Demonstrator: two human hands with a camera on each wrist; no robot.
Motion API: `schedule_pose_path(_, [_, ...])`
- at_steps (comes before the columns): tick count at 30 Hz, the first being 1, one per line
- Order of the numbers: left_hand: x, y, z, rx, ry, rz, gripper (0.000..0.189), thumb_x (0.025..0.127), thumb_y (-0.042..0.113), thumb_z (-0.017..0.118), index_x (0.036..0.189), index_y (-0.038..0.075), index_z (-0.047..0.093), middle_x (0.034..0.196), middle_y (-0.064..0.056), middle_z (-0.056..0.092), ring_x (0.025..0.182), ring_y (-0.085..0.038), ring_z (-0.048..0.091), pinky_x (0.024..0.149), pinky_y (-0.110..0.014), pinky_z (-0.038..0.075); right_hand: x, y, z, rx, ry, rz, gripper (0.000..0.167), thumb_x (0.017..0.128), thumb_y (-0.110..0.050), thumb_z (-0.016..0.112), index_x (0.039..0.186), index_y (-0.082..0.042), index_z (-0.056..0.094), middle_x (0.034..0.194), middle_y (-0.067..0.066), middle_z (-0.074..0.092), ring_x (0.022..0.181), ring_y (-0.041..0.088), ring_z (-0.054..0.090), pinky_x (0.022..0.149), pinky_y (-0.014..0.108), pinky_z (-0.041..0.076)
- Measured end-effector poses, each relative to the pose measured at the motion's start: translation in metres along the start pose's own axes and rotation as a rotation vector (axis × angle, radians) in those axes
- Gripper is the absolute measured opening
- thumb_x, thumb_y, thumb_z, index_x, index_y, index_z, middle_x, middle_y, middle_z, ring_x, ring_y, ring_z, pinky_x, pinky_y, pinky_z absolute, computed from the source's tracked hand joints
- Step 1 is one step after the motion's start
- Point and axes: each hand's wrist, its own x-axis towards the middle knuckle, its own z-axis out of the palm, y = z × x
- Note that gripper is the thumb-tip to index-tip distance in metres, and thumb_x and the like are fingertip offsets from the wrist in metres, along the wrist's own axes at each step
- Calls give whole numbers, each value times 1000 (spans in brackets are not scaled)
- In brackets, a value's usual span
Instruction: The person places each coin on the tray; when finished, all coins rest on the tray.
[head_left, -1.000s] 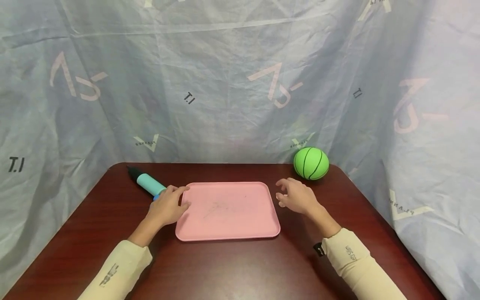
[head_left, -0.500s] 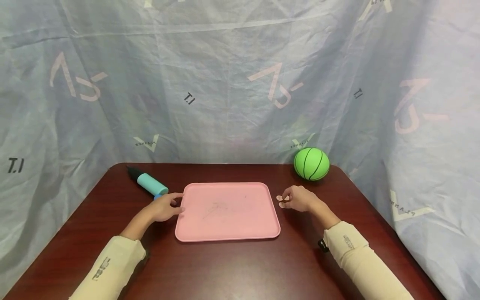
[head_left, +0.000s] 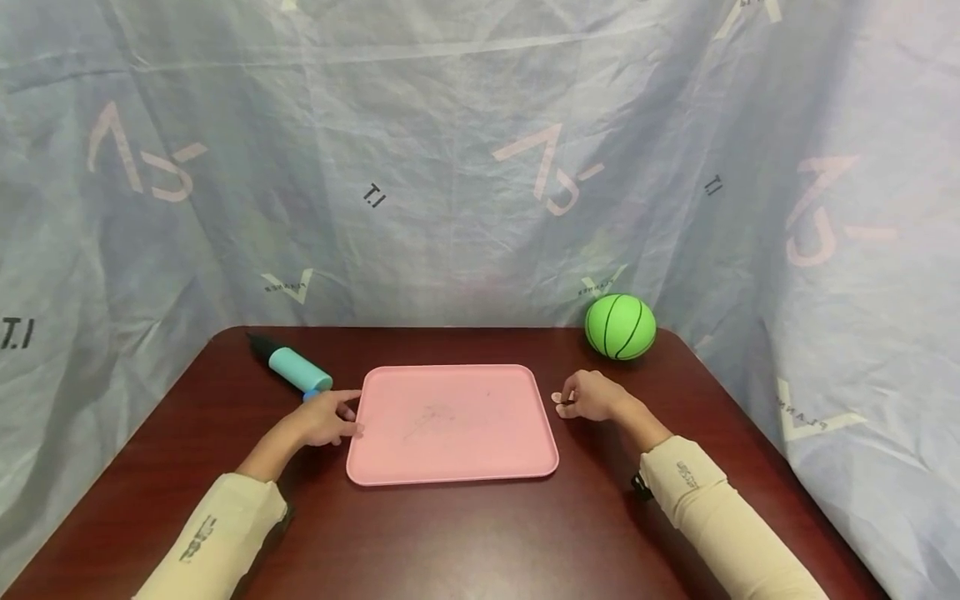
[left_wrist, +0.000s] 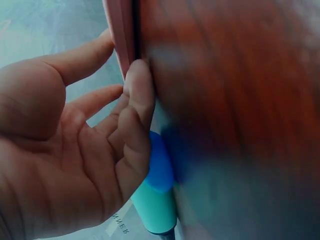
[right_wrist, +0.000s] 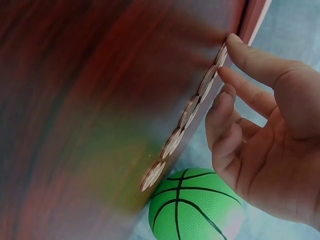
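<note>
A pink rectangular tray [head_left: 453, 425] lies on the table. My left hand [head_left: 322, 418] pinches its left rim, with the thumb on the inner side and a fingertip under the edge in the left wrist view. The hand's curled lower fingers overlap the blue end of a turquoise tube [head_left: 297, 369]. At the tray's right side my right hand [head_left: 592, 396] pinches the end of a row of flat, round, wood-coloured discs [right_wrist: 189, 112]. Its thumb and index fingertips meet their edges, while the other fingers curl inward. The palm hides most of the discs in the head view.
A green ball with black lines [head_left: 620, 327] stands at the table's back right corner. The turquoise tube's black pointed tip reaches toward the back left. Grey printed cloth [head_left: 450, 167] hangs behind the dark red wooden table [head_left: 450, 542].
My left hand has drawn back from over the tray to its left rim. My right hand has lowered and closed its fingers at the discs. Tray and ball keep their places.
</note>
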Motion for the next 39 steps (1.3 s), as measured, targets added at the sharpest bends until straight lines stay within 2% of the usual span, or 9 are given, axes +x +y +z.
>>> schedule_pose_path(8, [4, -4, 2, -18, -16, 9, 77, 84, 8, 78, 147, -9, 37, 93, -11, 63, 62, -22, 63, 62, -33, 53, 1, 2, 0, -33, -28, 27, 9, 80, -20, 82, 76, -18, 75, 77, -6, 66, 68, 13, 56, 66, 33, 50])
schedule_pose_path(14, [5, -3, 2, -7, -27, 0, 76, 85, 6, 78, 147, -9, 37, 90, -9, 60, 59, -19, 60, 56, -30, 49, 2, 1, -2, -42, -47, 41, 7, 80, -20, 81, 75, -18, 76, 77, -6, 66, 68, 14, 55, 65, 33, 49])
schedule_pose_path(20, [6, -3, 1, 10, -42, -10, 74, 85, 5, 76, 147, -9, 37, 87, -8, 58, 57, -17, 57, 52, -27, 45, 6, 1, -3, -10, -72, 2, 5, 79, -16, 81, 76, -14, 77, 76, -6, 67, 68, 13, 55, 68, 31, 50])
schedule_pose_path(27, [6, -1, 4, 38, -39, -12, 72, 87, 6, 75, 147, -7, 38, 87, -7, 57, 58, -17, 57, 52, -26, 45, 10, 4, -5, 34, -126, 51, 7, 77, -16, 81, 78, -12, 76, 76, -5, 66, 69, 13, 56, 66, 29, 49])
schedule_pose_path(33, [7, -1, 5, 23, -61, -54, 70, 89, 7, 73, 149, -3, 38, 89, -6, 56, 58, -16, 53, 47, -24, 39, 10, 4, -3, 50, -96, 36, 12, 75, -16, 81, 77, -11, 71, 75, -3, 64, 69, 14, 56, 66, 29, 49])
schedule_pose_path(39, [4, -4, 1, 19, -80, -41, 70, 90, 9, 72, 150, -2, 37, 92, -7, 57, 61, -17, 56, 49, -28, 43, 10, 1, -1, 81, -52, -36, 13, 75, -10, 82, 82, -11, 70, 77, -5, 67, 71, 11, 59, 68, 29, 50])
